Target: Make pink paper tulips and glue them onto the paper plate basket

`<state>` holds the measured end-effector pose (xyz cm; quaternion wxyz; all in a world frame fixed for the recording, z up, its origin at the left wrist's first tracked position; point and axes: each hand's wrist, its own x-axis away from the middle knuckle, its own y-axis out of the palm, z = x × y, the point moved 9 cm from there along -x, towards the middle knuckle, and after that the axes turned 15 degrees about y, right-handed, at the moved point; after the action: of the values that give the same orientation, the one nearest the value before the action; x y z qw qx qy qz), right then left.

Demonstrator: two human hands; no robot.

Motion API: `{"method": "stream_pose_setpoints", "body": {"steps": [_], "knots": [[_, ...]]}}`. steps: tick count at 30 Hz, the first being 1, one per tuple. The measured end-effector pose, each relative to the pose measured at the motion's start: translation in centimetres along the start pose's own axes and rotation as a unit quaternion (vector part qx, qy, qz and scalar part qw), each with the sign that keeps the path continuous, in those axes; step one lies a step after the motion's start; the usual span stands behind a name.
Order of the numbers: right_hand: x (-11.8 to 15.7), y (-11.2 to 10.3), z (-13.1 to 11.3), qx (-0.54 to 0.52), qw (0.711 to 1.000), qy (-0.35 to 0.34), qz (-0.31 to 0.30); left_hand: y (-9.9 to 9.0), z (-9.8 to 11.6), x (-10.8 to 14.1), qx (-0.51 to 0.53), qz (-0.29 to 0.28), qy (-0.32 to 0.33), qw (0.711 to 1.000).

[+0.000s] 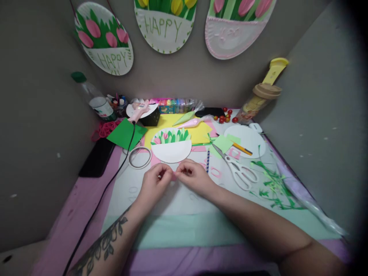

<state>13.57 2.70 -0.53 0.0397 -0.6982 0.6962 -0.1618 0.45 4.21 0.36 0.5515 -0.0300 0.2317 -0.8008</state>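
Note:
A small pink paper piece (pixel 174 176) is pinched between the fingertips of my left hand (pixel 156 182) and my right hand (pixel 194 177), which nearly meet at the middle of the table. Just beyond them lies a paper plate craft (pixel 171 152) with a white lower half, green paper leaves above it and pink tulips at its left. White scissors (pixel 240 170) rest open to the right of my right hand, near a dark patterned pencil (pixel 207 160) and pink paper scraps (pixel 215 171).
A glue gun (pixel 139 112) sits on a black box; its cord runs down the left side. Tape rolls (pixel 140 158), a phone (pixel 97 158) and a bottle (pixel 99 105) stand or lie left. Green scraps (pixel 276 188) and a white disc (pixel 247 140) lie right.

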Motion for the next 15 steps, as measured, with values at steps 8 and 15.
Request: {"method": "stream_pose_setpoints", "body": {"steps": [8, 15], "knots": [[-0.7, 1.3, 4.0, -0.322, 0.911, 0.236, -0.104, -1.1, -0.8, -0.3, 0.077, 0.026, -0.041, 0.996], [-0.7, -1.4, 1.6, -0.051, 0.998, 0.030, 0.019, -1.2, -2.4, -0.8, 0.049, -0.039, -0.089, 0.994]]}}
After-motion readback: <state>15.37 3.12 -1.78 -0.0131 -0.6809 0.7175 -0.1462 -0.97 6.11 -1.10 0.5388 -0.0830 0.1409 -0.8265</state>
